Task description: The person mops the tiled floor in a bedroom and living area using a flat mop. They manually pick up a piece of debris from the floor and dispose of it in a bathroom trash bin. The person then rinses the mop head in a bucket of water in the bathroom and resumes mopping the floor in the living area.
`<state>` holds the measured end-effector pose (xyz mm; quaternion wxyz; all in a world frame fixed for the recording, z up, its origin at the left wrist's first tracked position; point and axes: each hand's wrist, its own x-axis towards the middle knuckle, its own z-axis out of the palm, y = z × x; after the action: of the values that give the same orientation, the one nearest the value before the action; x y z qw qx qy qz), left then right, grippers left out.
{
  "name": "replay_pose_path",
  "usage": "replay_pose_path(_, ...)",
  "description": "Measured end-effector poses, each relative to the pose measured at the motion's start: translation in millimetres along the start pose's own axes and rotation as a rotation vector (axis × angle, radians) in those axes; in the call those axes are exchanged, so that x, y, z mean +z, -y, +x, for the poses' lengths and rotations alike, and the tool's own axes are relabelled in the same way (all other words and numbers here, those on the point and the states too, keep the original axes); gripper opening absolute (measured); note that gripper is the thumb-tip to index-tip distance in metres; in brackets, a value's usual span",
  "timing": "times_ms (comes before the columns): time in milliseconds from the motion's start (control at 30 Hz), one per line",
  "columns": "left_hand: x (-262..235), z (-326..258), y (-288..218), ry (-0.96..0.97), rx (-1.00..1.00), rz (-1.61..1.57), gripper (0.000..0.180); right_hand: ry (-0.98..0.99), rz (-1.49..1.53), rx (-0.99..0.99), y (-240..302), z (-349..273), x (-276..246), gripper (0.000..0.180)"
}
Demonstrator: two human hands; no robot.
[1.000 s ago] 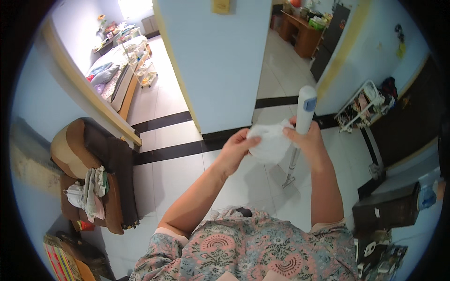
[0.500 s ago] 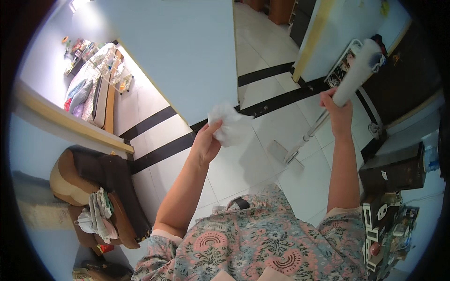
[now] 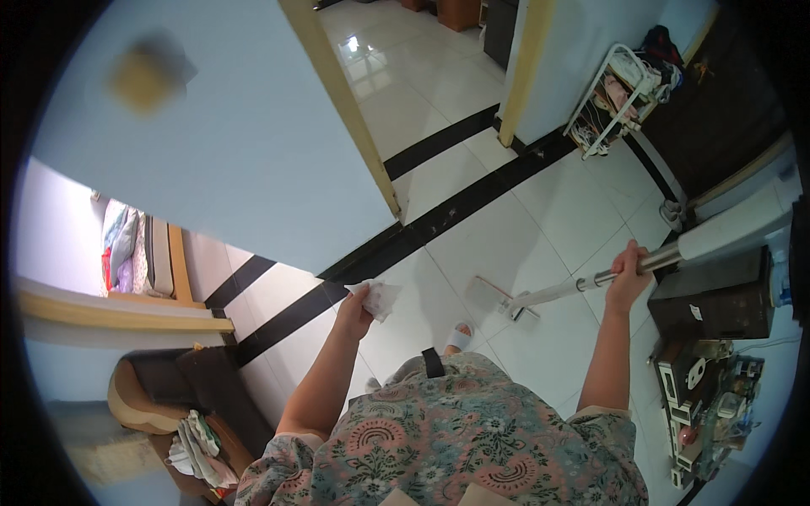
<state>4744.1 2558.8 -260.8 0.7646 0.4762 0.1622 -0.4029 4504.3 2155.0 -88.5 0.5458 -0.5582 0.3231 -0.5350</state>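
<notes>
My left hand point(image 3: 354, 310) is closed around a crumpled white tissue point(image 3: 380, 297), held out in front of me at about waist height. Over on the right, my right hand point(image 3: 627, 275) grips the metal pole of a flat mop point(image 3: 591, 280). The pole slants down to the left, and its flat head point(image 3: 498, 297) rests on the white floor tiles just ahead of my sandalled foot point(image 3: 458, 339). The pole's thick white upper end runs up toward the right rim.
A pale blue wall with a yellow door frame point(image 3: 346, 110) stands ahead. Black bands point(image 3: 472, 194) cross the white tiles. A white wire rack point(image 3: 612, 97) with clothes stands far right. A dark cabinet point(image 3: 717, 299) and cluttered shelf sit right; a brown sofa point(image 3: 160, 388) lower left.
My hands have parted: the left carried the tissue down and left, the right swung the mop out to the right and lowered it. The view has turned toward the doorway.
</notes>
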Motion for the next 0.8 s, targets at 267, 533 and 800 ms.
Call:
replay_pose_path(267, 65, 98, -39, -0.049, -0.111, 0.257, 0.028, -0.091, -0.031, -0.050, -5, 47, -4, 0.031)
replay_pose_path(533, 114, 226, -65, 0.049, -0.220, 0.313, 0.033, -0.370, -0.059, -0.080, 13, 85, 15, 0.027)
replay_pose_path(800, 163, 322, -142, 0.111, -0.286, 0.624, 0.030, -0.664, -0.203, -0.116, -29, 47, 70, 0.029)
